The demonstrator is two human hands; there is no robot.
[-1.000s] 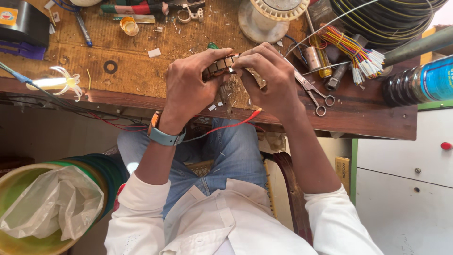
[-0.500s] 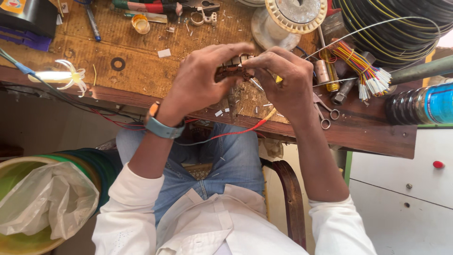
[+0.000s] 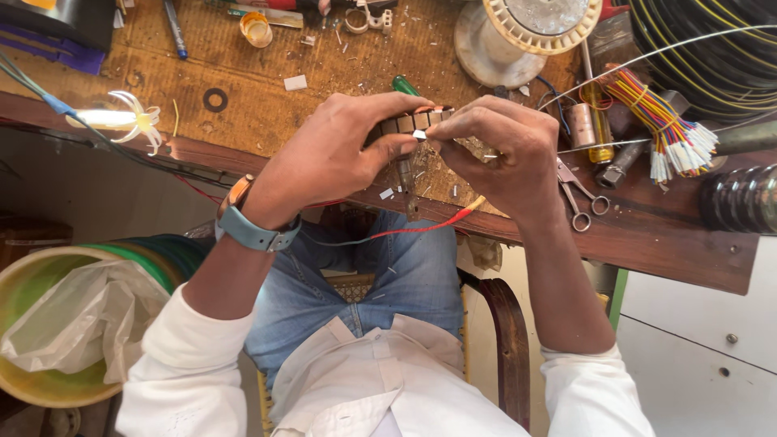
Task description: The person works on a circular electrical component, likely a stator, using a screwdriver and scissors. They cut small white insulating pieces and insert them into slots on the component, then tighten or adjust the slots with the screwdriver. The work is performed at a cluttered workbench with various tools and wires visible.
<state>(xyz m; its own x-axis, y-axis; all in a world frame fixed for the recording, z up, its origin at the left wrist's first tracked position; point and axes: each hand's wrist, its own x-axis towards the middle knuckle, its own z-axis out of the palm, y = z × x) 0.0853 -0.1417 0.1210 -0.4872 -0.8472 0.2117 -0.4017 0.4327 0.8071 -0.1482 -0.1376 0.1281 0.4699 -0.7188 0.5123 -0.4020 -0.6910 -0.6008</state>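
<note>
Shifted a little since half a second ago: both hands sit slightly nearer the worktop edge, the slotted metal core now turned so its segmented rim faces up between them. Left hand [image 3: 328, 158] wrapped around the slotted metal core [image 3: 405, 123], thumb under and fingers over, grip pressed onto it from the left. Right hand [image 3: 498, 150] meeting it from the right, thumb and forefinger pinching a small white strip [image 3: 420, 134] right at the core's rim. Core held just above the wooden worktop [image 3: 267, 105], over its near edge, above the lap in blue jeans. A blue-strapped watch [image 3: 247, 222] on the left wrist.

Red wire [image 3: 421, 228] hanging below the hands, running under the worktop edge. Small scissors [image 3: 579, 198] lying just right of the right hand. Bundle of coloured wires [image 3: 664, 121] further right, ends fanned out, beside a dark ribbed cylinder [image 3: 740, 198]. White spool [image 3: 526, 32] at the back of the worktop, behind the hands. Black washer [image 3: 215, 99] and a lit bulb [image 3: 113, 120] to the left, well apart from the hands. Green bin with a clear plastic liner [image 3: 65, 324] on the floor at lower left. Bits of white scrap scattered across the worktop.
</note>
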